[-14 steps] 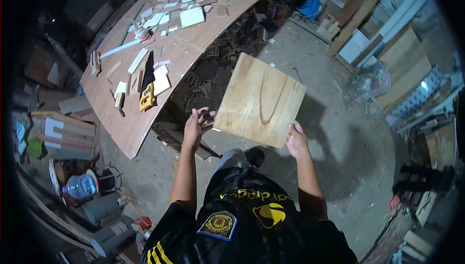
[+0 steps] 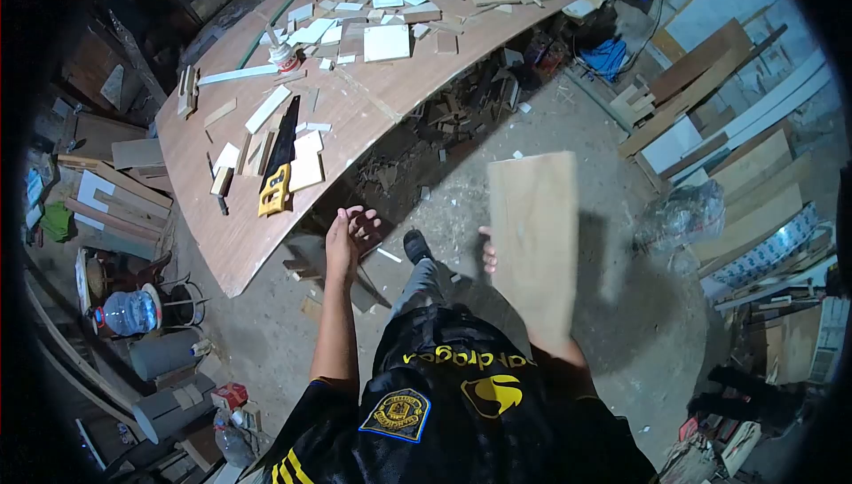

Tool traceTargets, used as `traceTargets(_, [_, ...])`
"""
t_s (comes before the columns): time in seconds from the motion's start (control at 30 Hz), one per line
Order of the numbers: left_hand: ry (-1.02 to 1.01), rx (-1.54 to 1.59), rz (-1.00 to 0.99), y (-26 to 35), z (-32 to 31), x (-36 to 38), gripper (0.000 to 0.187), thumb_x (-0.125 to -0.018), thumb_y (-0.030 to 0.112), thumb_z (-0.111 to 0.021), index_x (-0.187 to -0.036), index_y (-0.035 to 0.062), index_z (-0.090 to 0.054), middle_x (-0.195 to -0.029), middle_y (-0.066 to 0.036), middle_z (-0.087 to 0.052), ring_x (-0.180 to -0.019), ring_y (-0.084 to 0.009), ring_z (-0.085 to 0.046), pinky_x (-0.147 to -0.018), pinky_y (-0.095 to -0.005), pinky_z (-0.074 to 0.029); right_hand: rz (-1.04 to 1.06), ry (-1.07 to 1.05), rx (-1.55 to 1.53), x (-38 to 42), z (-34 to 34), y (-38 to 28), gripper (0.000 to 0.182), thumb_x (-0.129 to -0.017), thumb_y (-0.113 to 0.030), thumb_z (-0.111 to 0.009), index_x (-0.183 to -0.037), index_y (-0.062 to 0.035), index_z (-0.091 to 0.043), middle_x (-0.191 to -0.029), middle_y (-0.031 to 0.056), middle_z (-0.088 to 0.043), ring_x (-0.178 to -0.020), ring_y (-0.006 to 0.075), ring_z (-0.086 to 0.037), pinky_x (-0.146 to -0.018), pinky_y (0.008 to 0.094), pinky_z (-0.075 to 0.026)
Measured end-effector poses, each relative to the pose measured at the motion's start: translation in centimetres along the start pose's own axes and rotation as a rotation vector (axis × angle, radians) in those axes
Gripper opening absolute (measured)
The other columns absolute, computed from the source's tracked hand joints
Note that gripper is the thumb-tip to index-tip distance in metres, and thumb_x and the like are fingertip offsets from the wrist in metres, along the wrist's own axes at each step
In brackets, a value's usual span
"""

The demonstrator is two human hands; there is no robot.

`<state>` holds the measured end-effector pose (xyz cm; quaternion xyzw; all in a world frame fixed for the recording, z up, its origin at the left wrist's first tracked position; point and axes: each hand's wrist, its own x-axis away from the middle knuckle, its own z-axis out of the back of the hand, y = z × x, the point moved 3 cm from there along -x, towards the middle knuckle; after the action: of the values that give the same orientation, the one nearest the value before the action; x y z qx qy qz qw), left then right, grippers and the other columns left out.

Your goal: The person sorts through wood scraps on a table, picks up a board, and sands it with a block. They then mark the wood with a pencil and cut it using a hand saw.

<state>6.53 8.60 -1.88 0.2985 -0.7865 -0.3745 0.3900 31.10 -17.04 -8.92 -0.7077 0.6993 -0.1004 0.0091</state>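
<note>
A square-cut plywood board (image 2: 534, 236) is tilted up steeply in front of me, its broad face seen at a slant. My right hand (image 2: 489, 251) grips it from behind; only the fingertips show past its left edge, and the palm is hidden. To the left, my left hand (image 2: 351, 234) is held in the air with loosely curled, parted fingers and nothing in it. Close by, on the wooden table (image 2: 355, 116), lies a handsaw (image 2: 277, 184) with a yellow handle and dark blade, among several small wood strips.
Many offcuts and a white bottle (image 2: 284, 56) lie on the table. Boards (image 2: 701, 76) lean along the right side, near a clear plastic bundle (image 2: 688, 216). At left are a water jug (image 2: 129, 313) and grey cylinders (image 2: 173, 406). Scraps litter the floor beneath the table.
The board has swung from facing me flat to a steep slant and moved right. My left hand has come away from its side. One foot has stepped forward and the view has shifted.
</note>
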Motion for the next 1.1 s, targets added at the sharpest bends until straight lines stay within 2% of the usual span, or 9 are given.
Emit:
traceTargets(0.07, [-0.008, 0.025, 0.012, 0.3, -0.2, -3.0, 0.046, -0.104, 0.048, -0.041, -0.118, 0.0063, -0.056, -0.109, -0.012, -0.069, -0.095, -0.0225, -0.068, -0.081, -0.0383, -0.054, -0.126, -0.112, -0.166, -4.5, -3.4, -0.1, 0.094, -0.080, -0.072, -0.051, -0.139, 0.0002, -0.045, -0.093, 0.0121, -0.053, -0.091, 0.0270, -0.050, -0.082, 0.0397, -0.041])
traceTargets(0.3, [-0.188, -0.052, 0.041, 3.6, -1.9, -11.8, 0.054, -0.103, 0.050, -0.039, -0.127, 0.0032, -0.051, -0.119, -0.016, -0.065, -0.103, -0.0259, -0.066, -0.088, -0.0410, -0.052, -0.025, -0.112, -0.205, -15.5, 0.8, -3.8, 0.069, -0.094, -0.057, -0.044, -0.135, -0.0020, -0.051, -0.099, 0.0119, -0.059, -0.083, 0.0253, -0.054, -0.070, 0.0407, -0.044])
traceTargets(0.37, [-0.302, -0.015, 0.099, 5.3, -2.3, -12.9, 0.063, -0.101, 0.056, -0.041, -0.133, 0.0032, -0.049, -0.121, -0.014, -0.064, -0.106, -0.0228, -0.064, -0.088, -0.0361, -0.052, 0.298, 1.120, 0.504, -18.3, -1.5, -5.6, 0.054, -0.099, -0.044, -0.044, -0.133, -0.0027, -0.052, -0.108, 0.0113, -0.063, -0.088, 0.0274, -0.061, -0.073, 0.0446, -0.048])
traceTargets(0.43, [-0.335, 0.012, 0.187, 5.7, -0.9, -13.9, 0.075, -0.097, 0.065, -0.036, -0.143, 0.0052, -0.041, -0.130, -0.014, -0.059, -0.112, -0.0235, -0.062, -0.090, -0.0365, -0.051, 0.373, 1.366, 1.154, -20.0, -1.5, -7.1, 0.046, -0.101, -0.037, -0.042, -0.114, 0.0027, -0.062, -0.108, 0.0175, -0.068, -0.105, 0.0318, -0.065, -0.088, 0.0416, -0.049])
traceTargets(0.5, [-0.533, 0.297, 0.312, 5.2, 0.6, -15.3, 0.085, -0.094, 0.071, -0.032, -0.148, 0.0060, -0.034, -0.138, -0.014, -0.053, -0.116, -0.0243, -0.060, -0.095, -0.0387, -0.050, 0.420, 1.298, 1.468, -22.1, 1.7, -8.5, 0.045, -0.101, -0.036, -0.043, -0.104, 0.0042, -0.062, -0.102, 0.0230, -0.067, -0.100, 0.0381, -0.064, -0.085, 0.0440, -0.048])
traceTargets(0.77, [0.020, 0.038, 0.172, 4.0, 5.3, -18.3, 0.046, -0.100, 0.032, -0.057, -0.131, -0.0027, -0.052, -0.122, -0.011, -0.063, -0.110, -0.0183, -0.059, -0.097, -0.0313, -0.045, 0.352, 0.973, 1.842, -31.9, -4.2, -8.1, 0.032, -0.099, -0.029, -0.048, -0.109, -0.0012, -0.061, -0.100, 0.0248, -0.066, -0.096, 0.0429, -0.063, -0.083, 0.0453, -0.049])
traceTargets(0.87, [0.451, -0.127, 0.052, 3.9, 6.4, -18.5, 0.044, -0.101, 0.033, -0.055, -0.124, -0.0046, -0.057, -0.113, -0.010, -0.066, -0.100, -0.0155, -0.058, -0.089, -0.0289, -0.045, 0.258, 0.695, 1.902, -35.2, -3.5, -8.3, 0.029, -0.097, -0.022, -0.055, -0.116, -0.0022, -0.060, -0.093, 0.0199, -0.068, -0.087, 0.0321, -0.067, -0.076, 0.0404, -0.051])
traceTargets(1.03, [0.667, -0.219, 0.064, 4.5, 6.4, -19.3, 0.051, -0.100, 0.042, -0.056, -0.119, -0.0047, -0.061, -0.105, -0.010, -0.067, -0.095, -0.0159, -0.060, -0.086, -0.0303, -0.047, -0.020, 0.555, 1.751, -39.8, -2.9, -10.0, 0.039, -0.091, -0.017, -0.063, -0.127, -0.0032, -0.058, -0.096, 0.0156, -0.071, -0.084, 0.0196, -0.068, -0.074, 0.0347, -0.052])
traceTargets(1.1, [0.700, -0.265, 0.098, 5.3, 5.5, -20.2, 0.050, -0.100, 0.041, -0.056, -0.116, -0.0052, -0.063, -0.102, -0.010, -0.068, -0.092, -0.0153, -0.061, -0.083, -0.0298, -0.048, -0.144, 0.455, 1.737, -41.6, -3.8, -11.3, 0.045, -0.093, -0.017, -0.063, -0.134, -0.0027, -0.054, -0.109, 0.0142, -0.069, -0.097, 0.0186, -0.066, -0.085, 0.0323, -0.050])
